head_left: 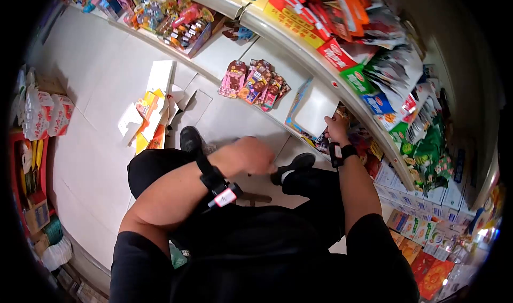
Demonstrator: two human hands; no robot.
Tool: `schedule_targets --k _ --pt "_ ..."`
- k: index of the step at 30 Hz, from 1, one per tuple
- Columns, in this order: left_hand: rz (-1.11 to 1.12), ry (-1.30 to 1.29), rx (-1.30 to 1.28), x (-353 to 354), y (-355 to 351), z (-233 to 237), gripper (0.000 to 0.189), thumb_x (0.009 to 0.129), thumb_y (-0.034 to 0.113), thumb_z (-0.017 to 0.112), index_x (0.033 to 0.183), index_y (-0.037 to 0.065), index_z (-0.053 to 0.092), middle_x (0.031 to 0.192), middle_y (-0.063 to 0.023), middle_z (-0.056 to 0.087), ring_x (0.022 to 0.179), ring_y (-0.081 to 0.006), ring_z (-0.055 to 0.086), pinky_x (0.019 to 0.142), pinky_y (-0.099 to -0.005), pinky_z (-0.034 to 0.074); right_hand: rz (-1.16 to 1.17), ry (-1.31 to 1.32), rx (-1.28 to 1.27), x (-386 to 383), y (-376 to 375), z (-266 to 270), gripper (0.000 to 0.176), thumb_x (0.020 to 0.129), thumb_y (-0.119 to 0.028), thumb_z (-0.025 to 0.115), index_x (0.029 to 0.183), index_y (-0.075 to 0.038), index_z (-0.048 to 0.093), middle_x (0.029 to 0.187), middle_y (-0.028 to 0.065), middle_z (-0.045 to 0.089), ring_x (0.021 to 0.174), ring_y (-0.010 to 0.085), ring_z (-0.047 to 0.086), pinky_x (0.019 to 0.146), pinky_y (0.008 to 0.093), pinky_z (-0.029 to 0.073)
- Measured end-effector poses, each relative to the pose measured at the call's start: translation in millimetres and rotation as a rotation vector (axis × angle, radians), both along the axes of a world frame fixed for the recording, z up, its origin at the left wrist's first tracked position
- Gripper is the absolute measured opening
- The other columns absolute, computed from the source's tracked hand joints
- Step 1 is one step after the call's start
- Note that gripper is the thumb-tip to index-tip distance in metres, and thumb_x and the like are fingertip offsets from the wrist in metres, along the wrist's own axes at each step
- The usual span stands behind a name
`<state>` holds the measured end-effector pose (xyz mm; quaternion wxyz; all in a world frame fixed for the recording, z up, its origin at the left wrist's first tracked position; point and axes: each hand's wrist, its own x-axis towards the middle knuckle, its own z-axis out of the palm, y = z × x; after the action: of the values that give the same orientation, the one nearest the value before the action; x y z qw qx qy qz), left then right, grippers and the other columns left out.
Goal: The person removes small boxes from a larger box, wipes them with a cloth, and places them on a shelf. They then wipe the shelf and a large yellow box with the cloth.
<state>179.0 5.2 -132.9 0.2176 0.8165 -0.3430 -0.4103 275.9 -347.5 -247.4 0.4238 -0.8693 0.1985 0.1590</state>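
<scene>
1. the left hand [251,156], in the center of the frame, is blurred above a black shoe [299,161]. its fingers look curled, but i cannot tell if it holds anything.
2. the right hand [336,126], right of center, reaches under the shelf [320,67] at the small packets [368,148]. its grip is not clear.
3. farther, in the upper middle, snack packets [254,81] lie on the floor.

The floor tiles [101,89] are smooth, pale and faintly glossy. The snack packets [254,81] lying on them are shiny plastic film. The flattened boxes [160,77] look like matt cardboard. The trousers [155,166] are matt black cloth.
</scene>
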Motion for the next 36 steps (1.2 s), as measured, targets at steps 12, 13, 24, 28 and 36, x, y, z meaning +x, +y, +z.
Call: schedule_targets --k 12,13,24,28,36 --pt "-0.081 0.020 -0.079 -0.2 -14.8 12.8 0.040 0.092 0.043 0.051 0.093 0.008 0.072 0.088 -0.0150 0.070 0.090 -0.0335 0.067 0.078 -0.0439 0.053 0.149 0.023 -0.452 7.1 -11.7 -43.9 0.045 0.081 -0.037 0.059 0.079 0.007 0.067 0.081 0.0253 0.067 0.082 0.0399 0.066 0.079 0.0459 0.049" --pt "-0.082 0.022 -0.084 -2.1 -16.1 9.5 0.040 0.092 0.043 0.051 0.093 0.008 0.072 0.088 -0.0150 0.070 0.090 -0.0335 0.067 0.078 -0.0439 0.053 0.150 0.051 -0.426 6.7 -17.4 -50.2 0.044 0.082 -0.037 0.059 0.079 0.006 0.067 0.080 0.0251 0.067 0.080 0.0396 0.066 0.077 0.0461 0.049" --pt "-0.041 -0.006 -0.132 -7.4 -10.4 8.4 0.040 0.092 0.043 0.053 0.094 0.007 0.072 0.091 -0.0153 0.069 0.087 -0.0339 0.068 0.075 -0.0440 0.053 0.441 -0.170 -0.161 6.7 81.3 5.5 0.030 0.084 -0.027 0.069 0.096 0.000 0.066 0.080 0.0190 0.065 0.077 0.0336 0.065 0.072 0.0405 0.051" --pt "-0.063 -0.022 -0.133 -13.2 -11.0 8.2 0.040 0.093 0.042 0.054 0.096 0.008 0.072 0.094 -0.0140 0.070 0.090 -0.0326 0.068 0.078 -0.0429 0.053 0.707 -0.409 -0.321 4.4 162.5 3.0 0.050 0.078 -0.025 0.075 0.122 -0.006 0.059 0.121 0.0149 0.057 0.109 0.0308 0.057 0.090 0.0406 0.047" --pt "-0.042 -0.020 -0.112 -12.4 -11.2 3.0 0.038 0.092 0.042 0.054 0.096 0.009 0.074 0.098 -0.0125 0.070 0.092 -0.0304 0.068 0.076 -0.0413 0.053 0.989 -0.614 -0.653 6.4 243.7 -17.4 0.083 0.064 -0.028 0.084 0.137 -0.015 0.046 0.145 0.0083 0.038 0.134 0.0312 0.034 0.107 0.0464 0.032"
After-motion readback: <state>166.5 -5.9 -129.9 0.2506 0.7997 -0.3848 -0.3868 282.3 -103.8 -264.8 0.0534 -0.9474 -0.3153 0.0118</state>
